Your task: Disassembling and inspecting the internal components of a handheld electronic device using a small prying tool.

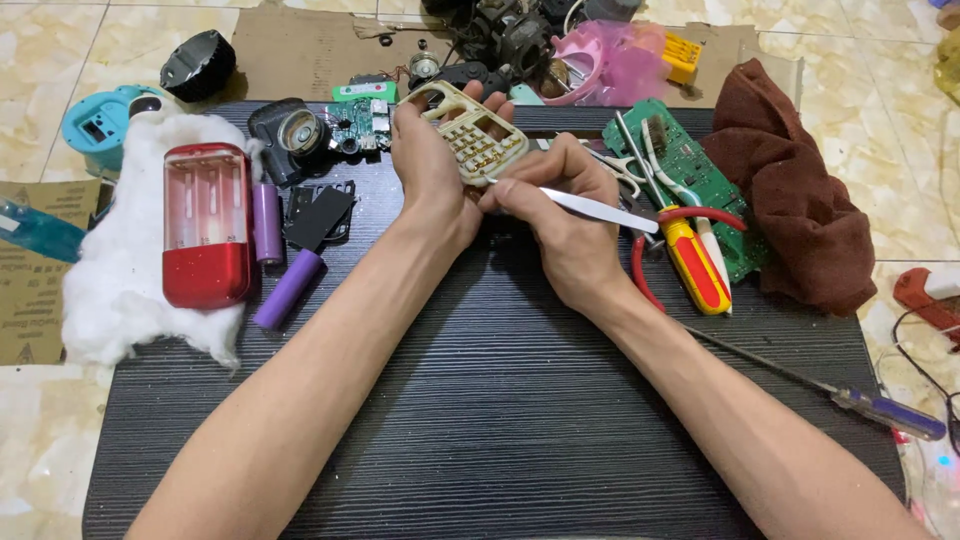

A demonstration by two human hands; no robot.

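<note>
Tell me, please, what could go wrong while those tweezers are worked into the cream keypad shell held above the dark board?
The tweezers in the right hand point toward the left hand gripping the keypad shell; a slip might jab those fingers. A part levered loose could drop among the clutter, such as the green circuit board or the white wadding, and be hard to find. Prying too hard may crack the thin shell.

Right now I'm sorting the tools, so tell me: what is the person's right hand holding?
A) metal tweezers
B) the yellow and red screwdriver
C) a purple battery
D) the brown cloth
A: the right hand grips metal tweezers, tip against the beige keypad cover held by the left hand.
</note>
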